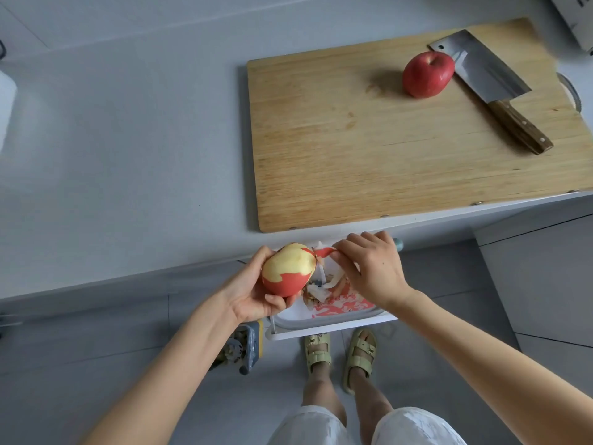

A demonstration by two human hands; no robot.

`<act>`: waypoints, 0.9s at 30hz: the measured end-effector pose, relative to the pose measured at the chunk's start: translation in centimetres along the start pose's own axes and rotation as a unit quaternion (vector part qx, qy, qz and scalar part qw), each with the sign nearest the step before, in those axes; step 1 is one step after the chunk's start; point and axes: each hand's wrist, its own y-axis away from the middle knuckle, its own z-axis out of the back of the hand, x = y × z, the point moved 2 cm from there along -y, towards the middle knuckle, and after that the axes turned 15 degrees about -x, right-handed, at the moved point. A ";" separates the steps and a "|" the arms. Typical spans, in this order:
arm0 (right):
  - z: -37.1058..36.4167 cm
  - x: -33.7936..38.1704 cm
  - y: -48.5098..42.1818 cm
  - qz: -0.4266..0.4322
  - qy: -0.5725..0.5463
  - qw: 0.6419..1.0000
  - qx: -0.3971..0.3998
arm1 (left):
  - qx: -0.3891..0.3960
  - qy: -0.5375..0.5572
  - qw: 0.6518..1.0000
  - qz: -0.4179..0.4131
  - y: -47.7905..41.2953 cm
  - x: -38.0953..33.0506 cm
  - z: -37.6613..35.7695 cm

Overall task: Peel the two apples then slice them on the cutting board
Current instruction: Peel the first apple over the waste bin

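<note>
Nearest, the left hand [256, 293] is wrapped around a half-peeled apple [288, 271], thumb on the near side and fingers behind it; pale flesh shows on the upper part and red skin remains on the lower part. Just to its right, the right hand [372, 268] is closed on a peeler [321, 261] (only a pale strip of the tool shows past the fingers), and a curl of red peel [325, 252] hangs at the apple's top edge. Both hands hang over a white bin [340, 319] on the floor below the counter edge, where red and white peelings [340, 305] lie.

Further away, on the grey tabletop [128, 139], lies a wooden cutting board [353, 139]. Towards its far right corner sits the second apple [428, 73], whole and red, unpeeled. A cleaver [481, 72] with a brown wooden handle lies flat on the board just beside that apple on the right, its blade touching or nearly touching the fruit.
</note>
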 end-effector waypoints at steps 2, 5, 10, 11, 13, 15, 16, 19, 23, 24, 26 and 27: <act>-0.1 -1.1 0.3 -0.031 0.013 0.999 0.020 | 0.035 -0.012 0.999 0.008 0.4 -0.1 -0.2; -0.3 -1.0 0.4 -0.076 -0.014 0.996 0.041 | 0.039 -0.041 0.998 -0.019 0.7 -0.4 -0.7; 1.1 0.1 -0.4 -0.142 -0.138 0.978 0.065 | 0.001 -0.119 0.987 -0.106 0.8 -0.7 -0.5; 1.4 0.6 -0.7 -0.132 -0.136 0.979 0.070 | -0.004 -0.135 0.984 -0.118 0.8 -0.8 -0.4; 1.7 1.6 -1.2 -0.094 -0.120 0.986 0.070 | -0.002 -0.155 0.979 -0.134 0.8 -0.7 -0.4; 1.7 2.0 -1.5 -0.068 -0.108 0.990 0.062 | 0.000 -0.160 0.977 -0.141 0.7 -0.7 -0.4; 1.6 1.9 -1.5 -0.060 -0.104 0.991 0.061 | -0.004 -0.160 0.977 -0.143 0.7 -0.6 -0.4; 1.0 1.0 -0.7 -0.071 -0.112 0.989 0.064 | -0.005 -0.138 0.981 -0.134 0.9 -0.4 -0.1; -0.4 -0.6 1.1 -0.103 -0.080 0.986 0.108 | 0.042 -0.031 0.995 -0.089 1.2 -0.5 -0.2; -0.7 -0.7 1.4 -0.120 -0.079 0.982 0.119 | 0.052 -0.019 0.995 -0.084 1.3 -0.7 -0.3; -0.7 -0.6 1.5 -0.142 -0.096 0.980 0.106 | 0.057 -0.012 0.995 -0.085 1.3 -0.9 -0.5; -0.5 -0.3 1.3 -0.154 -0.113 0.977 0.091 | 0.056 -0.009 0.995 -0.083 1.3 -0.8 -0.5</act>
